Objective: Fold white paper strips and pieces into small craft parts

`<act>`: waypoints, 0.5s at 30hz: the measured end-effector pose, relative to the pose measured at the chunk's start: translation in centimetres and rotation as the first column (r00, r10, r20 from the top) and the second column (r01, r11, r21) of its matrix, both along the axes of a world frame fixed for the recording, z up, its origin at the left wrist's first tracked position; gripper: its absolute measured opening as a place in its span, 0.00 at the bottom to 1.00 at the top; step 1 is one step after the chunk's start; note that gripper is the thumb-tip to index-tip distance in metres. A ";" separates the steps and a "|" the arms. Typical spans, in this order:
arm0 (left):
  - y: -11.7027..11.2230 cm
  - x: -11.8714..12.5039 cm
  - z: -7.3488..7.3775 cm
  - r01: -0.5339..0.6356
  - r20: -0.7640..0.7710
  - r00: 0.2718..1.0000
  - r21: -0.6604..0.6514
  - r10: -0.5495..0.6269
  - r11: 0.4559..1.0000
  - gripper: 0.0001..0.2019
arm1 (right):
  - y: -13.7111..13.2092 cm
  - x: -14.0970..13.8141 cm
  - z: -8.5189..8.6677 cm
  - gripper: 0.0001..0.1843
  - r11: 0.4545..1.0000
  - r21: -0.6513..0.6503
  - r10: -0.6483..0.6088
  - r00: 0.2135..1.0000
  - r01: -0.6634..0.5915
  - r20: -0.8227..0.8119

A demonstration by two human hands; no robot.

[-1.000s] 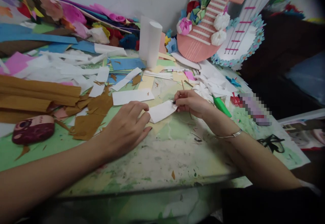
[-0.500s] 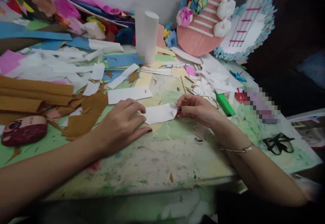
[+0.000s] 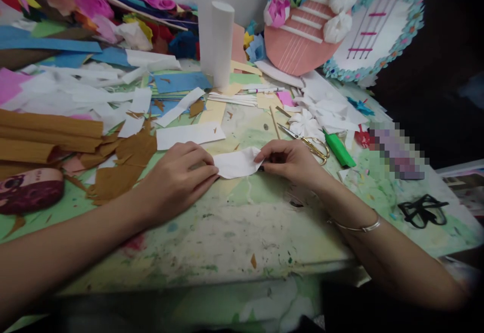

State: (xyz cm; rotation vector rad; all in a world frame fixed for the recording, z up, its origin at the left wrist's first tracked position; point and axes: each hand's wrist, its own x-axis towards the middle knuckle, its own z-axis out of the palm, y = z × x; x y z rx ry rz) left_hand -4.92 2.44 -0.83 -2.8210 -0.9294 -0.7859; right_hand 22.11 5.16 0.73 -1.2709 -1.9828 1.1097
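Between my two hands, low over the table, is a short white paper strip [image 3: 236, 163], bowed slightly. My left hand [image 3: 185, 172] has its fingers closed on the strip's left end, the thumb tucked out of sight. At the right end, my right hand [image 3: 283, 159] pinches the paper between thumb and fingers. A second white strip [image 3: 185, 136] lies flat just beyond my left hand. Gold-handled scissors [image 3: 315, 149] rest just past my right hand, beside a green marker-like object [image 3: 339, 149] and a white paper flower [image 3: 303, 123].
Brown crepe paper [image 3: 49, 134] and white scraps cover the left side, near a dark red patterned case [image 3: 32, 190]. A white roll [image 3: 222, 43] stands at the back. Guitar-shaped paper crafts [image 3: 302, 41] lean behind. A black ribbon-like piece [image 3: 423, 211] lies at right.
My left thumb, stretched out before, has closed in against the fingers on the paper. The strip now bows, and my right fingers have shifted on its end. The view has moved slightly.
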 end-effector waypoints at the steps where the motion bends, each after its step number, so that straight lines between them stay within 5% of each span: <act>1: -0.1 0.0 0.0 -0.006 0.008 1.000 -0.004 0.006 1.000 0.08 | 0.0 0.1 0.0 0.06 1.000 0.014 0.008 1.000 -0.008 0.012; 5: -0.2 0.2 0.0 -0.041 0.082 0.996 -0.038 0.044 0.998 0.09 | 0.1 0.4 0.3 0.05 0.995 0.081 0.055 0.995 -0.062 0.082; 9: 0.0 0.2 0.1 -0.049 0.149 0.985 -0.231 0.085 0.972 0.09 | 0.1 0.6 0.6 0.06 0.981 0.173 0.054 0.978 -0.089 0.200; 15: 0.3 0.0 0.2 -0.078 0.160 0.974 -0.431 0.161 0.899 0.07 | -0.3 0.7 0.8 0.05 0.979 0.139 0.107 0.957 -0.149 0.271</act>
